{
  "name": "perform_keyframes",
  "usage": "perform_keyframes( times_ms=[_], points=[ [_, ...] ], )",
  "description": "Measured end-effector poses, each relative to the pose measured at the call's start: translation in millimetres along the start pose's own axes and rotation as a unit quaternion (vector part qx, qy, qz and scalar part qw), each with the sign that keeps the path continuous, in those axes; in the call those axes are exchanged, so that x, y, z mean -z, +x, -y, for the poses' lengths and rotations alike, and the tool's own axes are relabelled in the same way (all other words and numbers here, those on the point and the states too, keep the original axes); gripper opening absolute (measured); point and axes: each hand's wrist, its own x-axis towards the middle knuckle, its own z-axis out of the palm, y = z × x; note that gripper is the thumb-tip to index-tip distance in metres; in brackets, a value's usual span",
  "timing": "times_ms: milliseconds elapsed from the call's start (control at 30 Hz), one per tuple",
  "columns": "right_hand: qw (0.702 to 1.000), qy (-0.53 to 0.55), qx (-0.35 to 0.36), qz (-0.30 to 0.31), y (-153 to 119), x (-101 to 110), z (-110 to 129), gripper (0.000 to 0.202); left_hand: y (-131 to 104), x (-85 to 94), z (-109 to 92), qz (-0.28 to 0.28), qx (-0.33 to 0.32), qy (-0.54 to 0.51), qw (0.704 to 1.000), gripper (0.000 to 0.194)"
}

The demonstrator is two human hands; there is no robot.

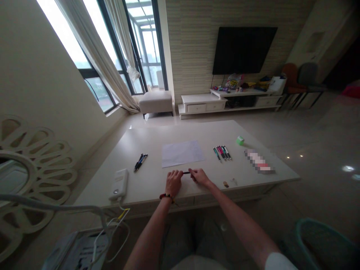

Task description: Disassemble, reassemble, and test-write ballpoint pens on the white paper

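A dark pen (186, 173) spans the gap between my two hands, just below a white sheet of paper (182, 153). My left hand (173, 181), with a beaded bracelet at the wrist, is closed on one end of it. The other end is pinched by my right hand (199, 176). Right of the paper, several pens (222, 153) lie side by side. A small bunch of dark pens (140, 162) rests to the left of the paper.
On the white table (208, 131) are a white power strip (120, 183) with cables at left, a green item (240, 140), a blurred-out object (258, 162) and a small brown item (225, 184) at right. A teal basket (306, 225) stands on the floor at lower right.
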Motion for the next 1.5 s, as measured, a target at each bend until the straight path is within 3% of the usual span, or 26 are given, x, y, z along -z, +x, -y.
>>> perform_keyframes(
  times_ms=[200, 600, 800, 1067, 1500],
  points=[
    [0.996, -0.003, 0.077, -0.048, 1.9, -1.0, -0.3, 0.037, -0.4, -0.3, 0.4, 0.002, -0.006, -0.005, 1.0, 0.018],
    [0.996, 0.073, 0.044, -0.041, -0.1, -1.8, 1.4, 0.039, 0.8, -0.2, -2.2, 0.003, 0.006, 0.004, 1.0, 0.026],
    [0.98, 0.162, 0.036, -0.111, 2.2, -0.2, -4.0, 0.037, 1.0, -1.1, -1.7, 0.01, 0.005, 0.032, 0.999, 0.024],
    [0.979, 0.148, 0.059, -0.128, -0.5, -5.4, -1.2, 0.038, -0.1, 0.2, -0.6, 0.023, -0.004, 0.038, 0.999, 0.021],
    [0.97, 0.15, 0.032, -0.189, -2.6, 32.1, -11.9, 0.038, 0.3, -1.5, 1.0, 0.022, 0.007, 0.03, 0.999, 0.02]
  ],
)
